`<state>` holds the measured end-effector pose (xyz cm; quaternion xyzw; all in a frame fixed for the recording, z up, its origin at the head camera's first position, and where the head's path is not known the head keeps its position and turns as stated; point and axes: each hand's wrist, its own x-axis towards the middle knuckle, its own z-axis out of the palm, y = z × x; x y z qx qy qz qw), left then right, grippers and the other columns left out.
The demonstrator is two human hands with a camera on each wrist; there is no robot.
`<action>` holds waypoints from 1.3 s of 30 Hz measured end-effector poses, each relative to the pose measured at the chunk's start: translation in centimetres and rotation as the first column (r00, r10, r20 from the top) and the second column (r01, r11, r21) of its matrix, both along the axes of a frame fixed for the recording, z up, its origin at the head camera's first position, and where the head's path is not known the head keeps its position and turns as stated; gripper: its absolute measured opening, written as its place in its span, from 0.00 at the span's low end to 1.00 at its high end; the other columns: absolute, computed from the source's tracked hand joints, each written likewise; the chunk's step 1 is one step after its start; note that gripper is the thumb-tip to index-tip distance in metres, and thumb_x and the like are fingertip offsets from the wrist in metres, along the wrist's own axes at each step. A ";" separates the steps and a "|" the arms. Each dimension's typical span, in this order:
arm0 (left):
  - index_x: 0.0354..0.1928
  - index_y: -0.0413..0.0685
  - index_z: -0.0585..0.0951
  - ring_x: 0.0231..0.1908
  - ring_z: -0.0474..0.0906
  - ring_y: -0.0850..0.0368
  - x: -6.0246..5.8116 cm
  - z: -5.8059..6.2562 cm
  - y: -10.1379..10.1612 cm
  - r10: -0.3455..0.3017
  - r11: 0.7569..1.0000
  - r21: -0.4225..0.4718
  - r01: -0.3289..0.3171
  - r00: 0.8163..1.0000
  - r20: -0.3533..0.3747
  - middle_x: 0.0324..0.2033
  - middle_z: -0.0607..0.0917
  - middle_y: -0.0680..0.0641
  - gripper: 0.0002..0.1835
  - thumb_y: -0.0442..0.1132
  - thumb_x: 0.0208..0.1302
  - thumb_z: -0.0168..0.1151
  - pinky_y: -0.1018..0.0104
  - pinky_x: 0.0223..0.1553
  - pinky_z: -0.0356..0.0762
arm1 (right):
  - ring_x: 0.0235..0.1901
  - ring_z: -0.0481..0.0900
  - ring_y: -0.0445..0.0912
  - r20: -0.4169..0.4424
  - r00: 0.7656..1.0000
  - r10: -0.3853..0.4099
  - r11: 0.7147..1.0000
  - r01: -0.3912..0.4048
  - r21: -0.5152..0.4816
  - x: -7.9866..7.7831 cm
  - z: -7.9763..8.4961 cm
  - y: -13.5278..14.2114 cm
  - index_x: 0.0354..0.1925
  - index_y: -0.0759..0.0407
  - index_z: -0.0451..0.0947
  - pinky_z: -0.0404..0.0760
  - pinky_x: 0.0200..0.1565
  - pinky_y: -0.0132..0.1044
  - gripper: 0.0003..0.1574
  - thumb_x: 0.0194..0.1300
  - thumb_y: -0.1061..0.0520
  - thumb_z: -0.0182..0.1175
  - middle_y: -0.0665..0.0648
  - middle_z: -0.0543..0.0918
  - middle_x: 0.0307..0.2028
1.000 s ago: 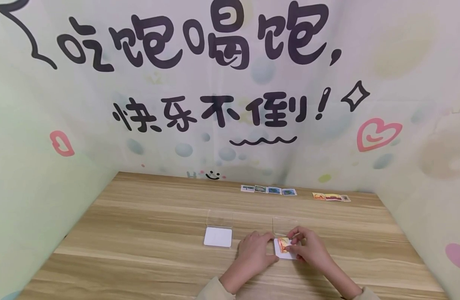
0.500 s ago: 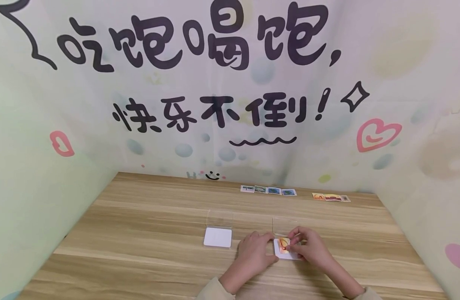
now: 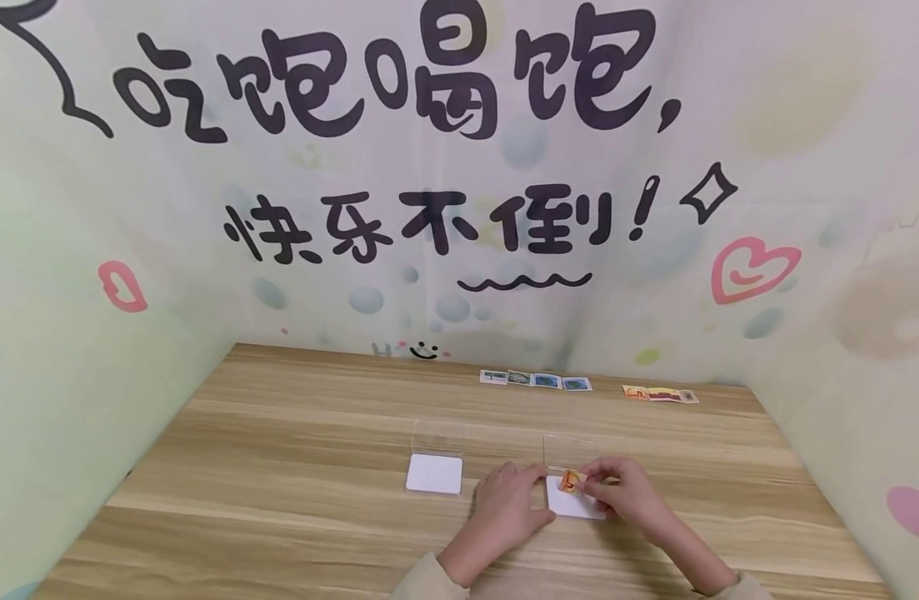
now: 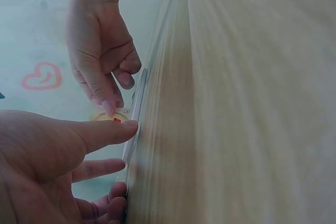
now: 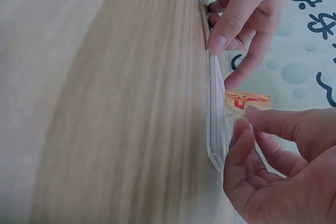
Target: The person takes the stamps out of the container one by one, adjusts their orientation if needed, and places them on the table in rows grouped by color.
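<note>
Between thumb and fingertips, my right hand [image 3: 627,493] pinches an orange-and-yellow postage stamp [image 3: 571,481]. The stamp [image 5: 240,100] is tilted up just above the white card [image 3: 570,504] in the right-hand clear plastic case, and "120" shows printed on it. That case lies on the table with its transparent lid [image 3: 567,450] folded back. My left hand [image 3: 504,504] holds the case at its left side, the thumb at the near corner and a finger at the far one. In the left wrist view, the left thumb [image 4: 107,134] lies along the case edge.
A second open clear case with a white card [image 3: 434,473] lies to the left. Several blue-green stamps [image 3: 534,380] form a row at the back, and orange-red stamps [image 3: 663,394] lie right of them. A printed cloth wall [image 3: 317,317] borders the table's far edge.
The stamp lay flat over the white card; now the right hand has raised and tilted it, a little back from before. The left hand has stayed at the case.
</note>
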<state>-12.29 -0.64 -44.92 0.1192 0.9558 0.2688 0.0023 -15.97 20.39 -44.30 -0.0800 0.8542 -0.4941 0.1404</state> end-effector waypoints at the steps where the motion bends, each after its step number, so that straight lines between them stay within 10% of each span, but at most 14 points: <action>1: 0.58 0.54 0.85 0.42 0.81 0.50 0.0 0.0 0.0 0.000 1.000 -0.003 0.000 1.000 -0.001 0.40 0.86 0.46 0.28 0.50 0.55 0.82 0.56 0.41 0.77 | 0.26 0.77 0.43 0.001 1.000 0.004 1.000 -0.004 -0.005 0.0 0.0 0.0 0.45 0.76 0.83 0.76 0.25 0.32 0.10 0.70 0.67 0.66 0.54 0.82 0.32; 19: 0.57 0.55 0.86 0.42 0.81 0.50 0.0 0.0 0.1 0.010 1.000 -0.004 -0.010 1.000 -0.017 0.40 0.85 0.46 0.27 0.51 0.55 0.82 0.56 0.41 0.77 | 0.25 0.83 0.43 0.045 0.989 0.140 0.979 -0.132 -0.158 -0.3 0.2 1.1 0.56 0.76 0.67 0.79 0.28 0.34 0.14 0.80 0.65 0.52 0.63 0.88 0.35; 39: 0.58 0.53 0.86 0.43 0.81 0.49 0.0 0.0 0.0 0.007 0.999 0.031 -0.008 1.000 0.012 0.42 0.86 0.45 0.27 0.48 0.55 0.82 0.53 0.43 0.77 | 0.26 0.76 0.43 0.017 0.997 0.080 0.994 -0.078 -0.078 -0.4 0.1 1.2 0.61 0.80 0.67 0.79 0.28 0.35 0.18 0.79 0.68 0.51 0.58 0.82 0.36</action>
